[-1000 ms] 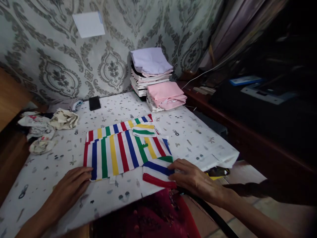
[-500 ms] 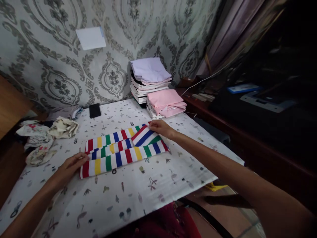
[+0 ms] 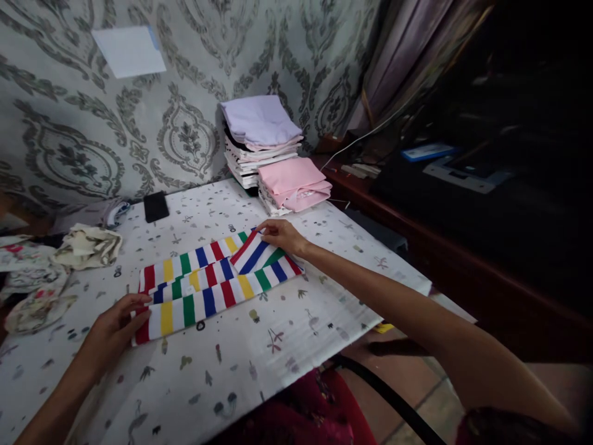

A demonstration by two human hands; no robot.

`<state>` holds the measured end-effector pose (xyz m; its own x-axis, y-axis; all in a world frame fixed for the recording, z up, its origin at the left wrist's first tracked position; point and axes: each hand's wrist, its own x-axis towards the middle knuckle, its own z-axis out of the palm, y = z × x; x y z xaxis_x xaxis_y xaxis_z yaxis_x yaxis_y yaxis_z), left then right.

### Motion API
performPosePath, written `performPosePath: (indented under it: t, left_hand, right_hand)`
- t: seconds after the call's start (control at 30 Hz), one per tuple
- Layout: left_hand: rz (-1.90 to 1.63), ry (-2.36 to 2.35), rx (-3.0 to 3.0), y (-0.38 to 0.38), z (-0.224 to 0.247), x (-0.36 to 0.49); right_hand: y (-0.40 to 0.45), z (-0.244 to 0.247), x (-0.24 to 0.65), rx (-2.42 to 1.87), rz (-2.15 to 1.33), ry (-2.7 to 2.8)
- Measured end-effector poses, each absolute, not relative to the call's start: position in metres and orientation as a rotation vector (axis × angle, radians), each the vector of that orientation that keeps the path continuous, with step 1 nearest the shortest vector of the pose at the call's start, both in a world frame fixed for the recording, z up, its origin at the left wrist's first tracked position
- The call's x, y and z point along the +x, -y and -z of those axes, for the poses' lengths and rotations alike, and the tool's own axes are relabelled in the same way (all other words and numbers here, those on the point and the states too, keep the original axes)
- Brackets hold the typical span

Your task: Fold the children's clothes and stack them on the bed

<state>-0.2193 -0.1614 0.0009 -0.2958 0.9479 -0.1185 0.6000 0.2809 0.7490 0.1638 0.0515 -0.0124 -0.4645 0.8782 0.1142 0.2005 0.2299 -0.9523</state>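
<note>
A striped cloth (image 3: 217,281) in red, yellow, green, blue and white lies on the patterned table cover (image 3: 208,371), its long sides folded in toward the middle. At its left end my left hand (image 3: 118,318) has fingers and thumb around the edge, gripping it. My right hand (image 3: 280,235) pinches the red-edged corner at the far right end, where a flap with slanted stripes lies folded over. The underside of the cloth is hidden.
Folded clothes stand in a tall stack (image 3: 262,139) by the wall, with a lower pink-topped stack (image 3: 294,182) in front. Crumpled clothes (image 3: 88,247) lie at the left, near a black flat object (image 3: 156,207). A dark red ledge (image 3: 370,198) runs along the right.
The view has shifted, so most things appear further left. My left hand's fingers have spread a little more around the cloth's left end. My right hand still holds the corner.
</note>
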Motion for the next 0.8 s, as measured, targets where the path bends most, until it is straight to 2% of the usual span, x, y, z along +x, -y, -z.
performPosePath:
  t: [0.3,0.43,0.57,0.67,0.8]
  left_hand:
    - [-0.616,-2.043,1.628,0.16,0.008,-0.23]
    - [-0.669,-2.1,1.693,0.162,0.015,-0.232]
    - [-0.601,-2.036,1.668,0.157,0.015,-0.235]
    - [-0.584,-2.127,1.683,0.156,0.011,-0.227]
    - [-0.534,-2.216,1.74,0.161,-0.001,-0.207]
  right_hand:
    - [-0.053,0.021,0.168,-1.082,-1.083,1.918]
    - [-0.026,0.005,0.181,-1.178,-0.67,2.135]
    - [0.024,0.004,0.188,-0.958,-0.276,2.415]
    - [0.047,0.017,0.188,-0.853,-0.203,2.606]
    - [0.05,0.023,0.189,-0.939,-0.185,2.654]
